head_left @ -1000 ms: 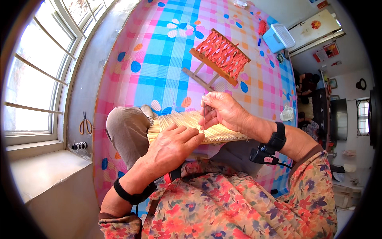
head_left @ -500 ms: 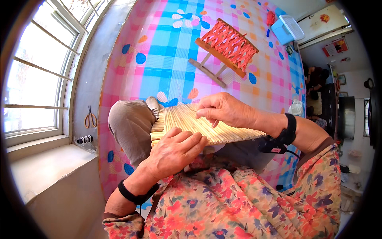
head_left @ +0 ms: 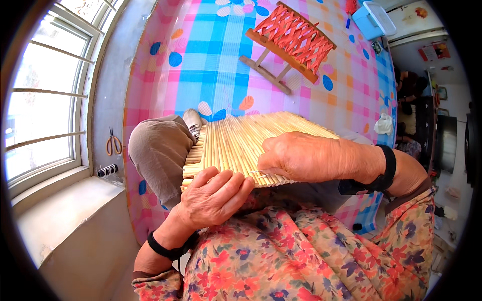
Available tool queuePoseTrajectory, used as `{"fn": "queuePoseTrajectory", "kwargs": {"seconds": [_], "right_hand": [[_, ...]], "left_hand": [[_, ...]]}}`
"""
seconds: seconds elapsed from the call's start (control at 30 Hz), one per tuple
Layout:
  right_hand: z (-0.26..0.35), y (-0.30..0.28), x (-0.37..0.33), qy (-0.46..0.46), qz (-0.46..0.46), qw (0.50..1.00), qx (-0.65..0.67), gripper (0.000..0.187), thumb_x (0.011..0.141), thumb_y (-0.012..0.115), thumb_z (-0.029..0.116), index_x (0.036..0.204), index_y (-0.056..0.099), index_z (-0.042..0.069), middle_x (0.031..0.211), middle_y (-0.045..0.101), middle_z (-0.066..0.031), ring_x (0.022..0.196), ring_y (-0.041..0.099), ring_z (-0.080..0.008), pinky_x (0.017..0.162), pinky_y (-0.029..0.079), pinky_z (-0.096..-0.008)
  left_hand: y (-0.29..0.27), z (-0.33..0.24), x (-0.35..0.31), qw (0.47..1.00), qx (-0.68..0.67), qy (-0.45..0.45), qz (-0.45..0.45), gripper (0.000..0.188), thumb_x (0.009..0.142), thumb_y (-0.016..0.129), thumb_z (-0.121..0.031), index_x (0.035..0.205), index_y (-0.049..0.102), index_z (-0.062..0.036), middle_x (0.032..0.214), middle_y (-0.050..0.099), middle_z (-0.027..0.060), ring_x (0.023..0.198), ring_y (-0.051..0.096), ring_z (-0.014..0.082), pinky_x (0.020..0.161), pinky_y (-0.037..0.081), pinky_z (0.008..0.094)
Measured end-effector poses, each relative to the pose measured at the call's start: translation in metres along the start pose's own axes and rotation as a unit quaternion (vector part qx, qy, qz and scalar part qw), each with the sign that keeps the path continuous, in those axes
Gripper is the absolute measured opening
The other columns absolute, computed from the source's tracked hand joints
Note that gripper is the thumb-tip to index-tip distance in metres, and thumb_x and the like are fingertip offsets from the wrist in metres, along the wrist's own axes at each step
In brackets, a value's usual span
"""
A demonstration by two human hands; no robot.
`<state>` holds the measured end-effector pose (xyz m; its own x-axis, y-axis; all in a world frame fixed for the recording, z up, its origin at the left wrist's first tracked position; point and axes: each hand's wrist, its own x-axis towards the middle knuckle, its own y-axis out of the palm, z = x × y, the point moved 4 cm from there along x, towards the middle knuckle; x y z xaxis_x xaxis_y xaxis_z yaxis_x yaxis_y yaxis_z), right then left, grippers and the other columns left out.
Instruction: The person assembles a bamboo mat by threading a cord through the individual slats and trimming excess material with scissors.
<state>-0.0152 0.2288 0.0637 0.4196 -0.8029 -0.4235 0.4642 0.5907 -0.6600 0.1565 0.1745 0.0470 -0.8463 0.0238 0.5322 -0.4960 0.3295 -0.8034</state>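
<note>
A mat of pale straw-coloured stalks (head_left: 241,143), laid side by side, rests across my lap. My left hand (head_left: 215,194) is closed over its near left edge, fingers curled on top of the stalk ends. Close by on the right, my right hand (head_left: 307,159) is closed in a pinch above the near edge. From its fingertips a thin whitish strand (head_left: 260,173) sticks out toward the left hand; whether it is thread or a needle I cannot tell. The thumb side of the right hand is partly hidden.
A wooden folding stool (head_left: 283,37) with red crisscross webbing stands ahead on the checked floor covering. Scissors (head_left: 114,144) and a black-and-white spool (head_left: 107,170) lie on the left ledge. A blue bin (head_left: 369,24) and crumpled white bag (head_left: 384,124) are right, beyond them another person (head_left: 411,86).
My right hand has come down and nearer to the mat's near edge, and the strand now shows at its fingertips. The left hand has shifted slightly left. The whole view has shifted a little.
</note>
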Motion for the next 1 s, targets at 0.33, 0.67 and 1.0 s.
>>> {"fn": "queuePoseTrajectory", "kwargs": {"seconds": [0.33, 0.67, 1.0], "right_hand": [[-0.010, -0.002, -0.001, 0.016, -0.095, 0.991, 0.093, 0.015, 0.087, 0.060, 0.015, 0.097, 0.063, 0.005, 0.084, 0.061, -0.0159, 0.086, 0.060, -0.0350, 0.076, 0.048, -0.0429], [0.002, -0.008, -0.002, -0.025, -0.033, 0.999, 0.015, 0.013, 0.080, 0.055, 0.012, 0.087, 0.064, 0.006, 0.079, 0.057, -0.0153, 0.080, 0.061, -0.0339, 0.068, 0.048, -0.0412], [-0.011, 0.002, -0.004, 0.009, -0.153, 0.981, 0.118, 0.015, 0.085, 0.056, 0.015, 0.086, 0.064, 0.002, 0.083, 0.064, -0.0198, 0.082, 0.063, -0.0379, 0.070, 0.050, -0.0429]], "left_hand": [[-0.002, 0.002, 0.007, 0.999, -0.052, -0.011, -0.003, 0.026, 0.070, 0.070, -0.011, 0.095, 0.068, -0.0052, 0.090, 0.058, 0.0038, 0.081, 0.060, 0.0155, 0.067, 0.046, 0.0291], [-0.002, 0.005, 0.008, 0.998, -0.056, 0.008, -0.008, 0.026, 0.069, 0.068, -0.011, 0.094, 0.067, -0.0026, 0.091, 0.058, 0.0054, 0.078, 0.059, 0.0159, 0.066, 0.046, 0.0285], [-0.004, 0.006, 0.008, 0.998, -0.056, 0.013, -0.007, 0.030, 0.071, 0.067, -0.012, 0.099, 0.064, -0.0019, 0.091, 0.056, 0.0052, 0.078, 0.059, 0.0163, 0.068, 0.046, 0.0285]]}}
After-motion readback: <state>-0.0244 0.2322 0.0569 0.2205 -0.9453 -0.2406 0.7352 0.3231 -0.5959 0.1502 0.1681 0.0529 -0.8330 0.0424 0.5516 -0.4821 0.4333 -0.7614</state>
